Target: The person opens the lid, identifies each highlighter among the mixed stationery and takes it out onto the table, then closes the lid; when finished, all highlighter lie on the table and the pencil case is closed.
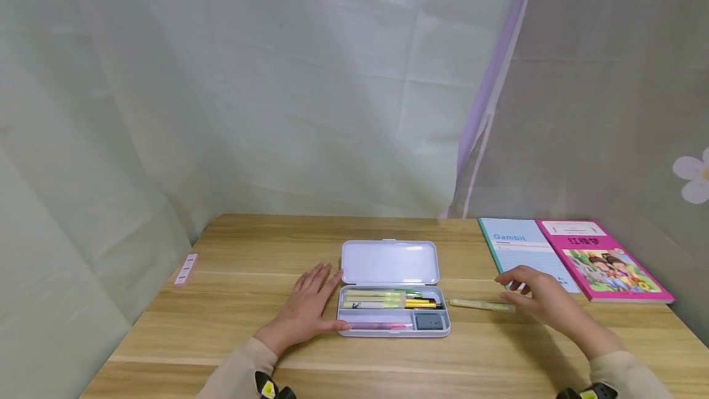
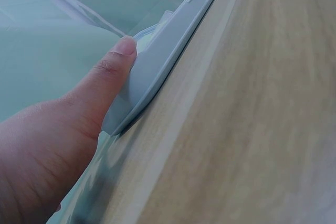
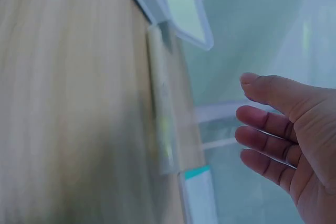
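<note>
An open pencil case (image 1: 394,333) lies at the middle of the wooden table, its lid (image 1: 389,262) tipped back. Inside are several pens (image 1: 376,303), a pink-tipped pen (image 1: 382,326) and a dark grey eraser (image 1: 429,322). My left hand (image 1: 304,310) rests against the case's left side with fingers spread; in the left wrist view its thumb (image 2: 113,66) touches the case wall. To the right of the case, a pale yellow pen (image 1: 480,305) lies on the table. Just above that pen's right end hovers my right hand (image 1: 540,297), fingers loosely bent and holding nothing.
A blue notebook (image 1: 515,239) and a pink book (image 1: 587,288) lie side by side at the back right. On the left table edge sits a small white-and-pink strip (image 1: 186,269). Pale curtains (image 1: 332,109) hang behind and beside the table.
</note>
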